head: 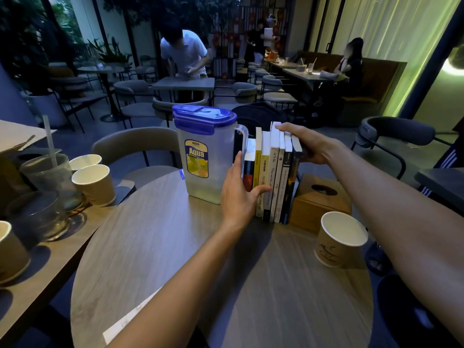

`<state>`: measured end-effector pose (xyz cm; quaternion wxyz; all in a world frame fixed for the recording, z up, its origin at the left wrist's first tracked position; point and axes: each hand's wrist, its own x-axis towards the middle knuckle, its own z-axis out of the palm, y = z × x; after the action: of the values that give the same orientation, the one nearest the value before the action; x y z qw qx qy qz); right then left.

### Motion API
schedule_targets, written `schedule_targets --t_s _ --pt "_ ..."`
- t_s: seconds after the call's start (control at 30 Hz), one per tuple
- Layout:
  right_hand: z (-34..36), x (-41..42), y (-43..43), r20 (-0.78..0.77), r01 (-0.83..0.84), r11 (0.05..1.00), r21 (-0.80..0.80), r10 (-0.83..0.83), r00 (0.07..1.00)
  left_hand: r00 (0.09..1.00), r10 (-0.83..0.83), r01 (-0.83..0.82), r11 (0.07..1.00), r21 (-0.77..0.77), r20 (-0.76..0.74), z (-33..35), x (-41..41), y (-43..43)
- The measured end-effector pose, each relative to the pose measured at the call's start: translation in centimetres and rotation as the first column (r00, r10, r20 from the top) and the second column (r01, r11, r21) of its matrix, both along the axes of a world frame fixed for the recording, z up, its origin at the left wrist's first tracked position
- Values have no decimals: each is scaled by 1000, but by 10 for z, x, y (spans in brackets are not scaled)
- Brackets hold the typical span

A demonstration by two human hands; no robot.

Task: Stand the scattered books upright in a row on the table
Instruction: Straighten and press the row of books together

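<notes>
Several books [275, 177] stand upright in a row, spines toward me, at the far side of the round wooden table [175, 259]. The row is wedged between a plastic pitcher [203, 156] on its left and a wooden tissue box [319, 202] on its right. My left hand [238, 194] lies flat against the row's left end, thumb across the lower spines. My right hand [303, 141] rests over the tops of the right-hand books, fingers reaching to a white one.
A paper cup [339, 239] stands at the table's right, near my right forearm. A side table on the left carries paper cups [94, 184] and glasses [50, 177]. A paper strip [130, 320] lies near the front edge. Chairs ring the table; people are farther back.
</notes>
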<state>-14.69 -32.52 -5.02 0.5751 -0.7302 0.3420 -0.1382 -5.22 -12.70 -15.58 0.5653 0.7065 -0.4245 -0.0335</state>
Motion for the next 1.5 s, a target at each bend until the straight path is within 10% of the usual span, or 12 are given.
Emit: schedule_targets --t_s 0.37,0.77,1.07,1.23,1.5 --pt "4 2 -3 -17 -19 1000 -6 19 1000 1000 15 -14 999 -52 24 -2 2 2" --pt "-1 -15 26 169 90 992 -85 -74 983 707 0 -189 964 189 707 58 17 12" --pt "-10 -62 72 195 70 925 -372 4 981 766 -149 -54 955 293 625 60 17 13" --pt "-25 -72 93 -111 -100 777 -621 40 993 814 -187 47 965 258 550 58 14 10" --pt "-39 -55 94 -151 -99 740 -665 -3 989 835 -142 109 990 92 532 57 14 13"
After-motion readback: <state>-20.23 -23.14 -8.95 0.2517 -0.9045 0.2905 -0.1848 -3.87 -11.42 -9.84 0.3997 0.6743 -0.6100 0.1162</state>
